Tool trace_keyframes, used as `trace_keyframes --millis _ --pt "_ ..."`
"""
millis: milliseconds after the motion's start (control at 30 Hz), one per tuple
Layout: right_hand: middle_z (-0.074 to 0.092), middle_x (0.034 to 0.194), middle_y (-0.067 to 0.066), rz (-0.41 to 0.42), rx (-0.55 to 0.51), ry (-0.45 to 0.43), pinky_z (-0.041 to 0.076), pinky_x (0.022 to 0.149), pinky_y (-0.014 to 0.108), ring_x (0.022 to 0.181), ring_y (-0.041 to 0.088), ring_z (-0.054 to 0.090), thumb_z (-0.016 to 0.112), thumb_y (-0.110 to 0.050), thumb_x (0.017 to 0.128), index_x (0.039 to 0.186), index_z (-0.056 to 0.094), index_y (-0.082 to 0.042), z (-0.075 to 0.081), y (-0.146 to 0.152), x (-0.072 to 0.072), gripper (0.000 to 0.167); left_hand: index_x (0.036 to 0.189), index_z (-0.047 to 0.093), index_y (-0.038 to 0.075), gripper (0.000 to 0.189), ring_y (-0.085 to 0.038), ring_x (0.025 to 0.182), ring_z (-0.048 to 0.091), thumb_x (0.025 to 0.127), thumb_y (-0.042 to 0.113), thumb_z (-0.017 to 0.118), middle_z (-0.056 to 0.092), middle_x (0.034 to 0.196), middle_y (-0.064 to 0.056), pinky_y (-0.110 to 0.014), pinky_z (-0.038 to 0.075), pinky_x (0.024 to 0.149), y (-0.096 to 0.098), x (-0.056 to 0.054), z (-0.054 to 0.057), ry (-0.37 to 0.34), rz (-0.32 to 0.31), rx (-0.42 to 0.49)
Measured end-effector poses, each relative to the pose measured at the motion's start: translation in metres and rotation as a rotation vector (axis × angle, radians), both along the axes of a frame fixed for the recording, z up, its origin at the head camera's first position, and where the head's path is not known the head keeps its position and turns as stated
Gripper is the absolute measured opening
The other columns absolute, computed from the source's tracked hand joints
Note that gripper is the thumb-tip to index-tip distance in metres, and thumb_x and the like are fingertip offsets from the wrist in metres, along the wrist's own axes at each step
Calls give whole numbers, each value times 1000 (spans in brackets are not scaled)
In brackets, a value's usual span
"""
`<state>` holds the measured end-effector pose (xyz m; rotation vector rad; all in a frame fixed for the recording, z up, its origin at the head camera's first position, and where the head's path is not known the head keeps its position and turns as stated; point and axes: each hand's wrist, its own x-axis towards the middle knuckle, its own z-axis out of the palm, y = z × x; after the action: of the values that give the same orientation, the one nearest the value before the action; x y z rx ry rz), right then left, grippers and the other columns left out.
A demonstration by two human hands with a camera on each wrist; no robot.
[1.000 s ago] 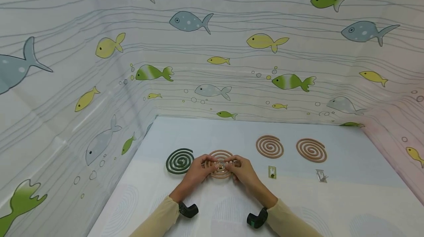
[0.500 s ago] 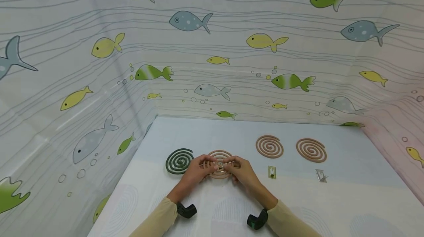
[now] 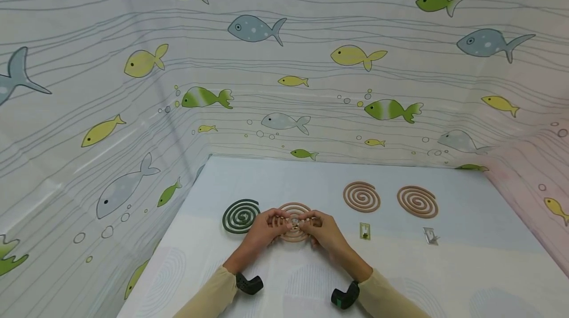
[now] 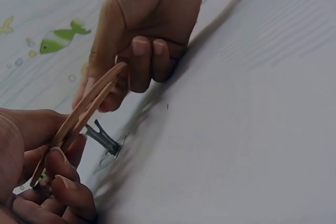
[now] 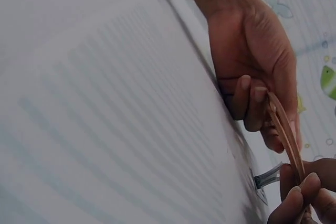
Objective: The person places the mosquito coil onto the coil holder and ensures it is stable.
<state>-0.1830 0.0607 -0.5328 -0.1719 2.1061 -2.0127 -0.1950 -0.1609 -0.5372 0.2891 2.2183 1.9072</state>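
Observation:
Between both hands is a brown mosquito coil, tilted on edge in the wrist views. The left hand pinches its left side with thumb and fingers. On the opposite side the right hand does likewise, its thumb near the coil's middle. A metal coil stand with a raised forked prong sits on the table just beneath the coil. Whether prong and coil touch cannot be told. Beside the left hand lies a dark green mosquito coil, its right edge close to the fingers.
Two more brown mosquito coils, one nearer the middle and one farther right, lie flat on the white table. In front of them are a gold-toned stand and a silver stand. Fish-printed sheeting surrounds the table.
Both hands keep hold of the brown coil, which has shifted very slightly towards the person. The sheeting on the left has moved a little. Other coils and stands stay put.

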Motion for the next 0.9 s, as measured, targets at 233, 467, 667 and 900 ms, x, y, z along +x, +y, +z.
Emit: trace_keyframes --millis 233,467,667,900 --pt "62 73 6 17 16 -12 42 45 25 48 10 44 74 -13 96 121 70 -3 -1 -1 -1 27 121 69 5 35 -10 72 53 91 19 81 64 93 -5 -23 45 60 -1 1 -1 -2 -21 -19" --pt "61 80 4 17 -31 -41 45 48 26 52 11 45 74 -17 97 122 69 -5 -4 -1 -3 28 122 68 4 36 -11 76 53 92 19 81 65 106 -10 -23 46 61 0 0 0 11 -25 -2" --pt "60 80 5 16 -13 -18 45 48 26 50 11 45 73 -18 98 122 69 -5 -4 -1 -3 27 122 67 6 35 -12 70 51 93 20 80 65 106 -11 -25 44 57 0 0 1 1 -23 -1" --pt "59 78 5 16 -1 -11 44 45 25 48 10 45 72 -17 98 121 69 -3 -2 -2 -4 27 123 66 4 35 -13 77 53 93 18 79 65 114 -13 -24 46 61 1 -1 1 3 -19 -8"
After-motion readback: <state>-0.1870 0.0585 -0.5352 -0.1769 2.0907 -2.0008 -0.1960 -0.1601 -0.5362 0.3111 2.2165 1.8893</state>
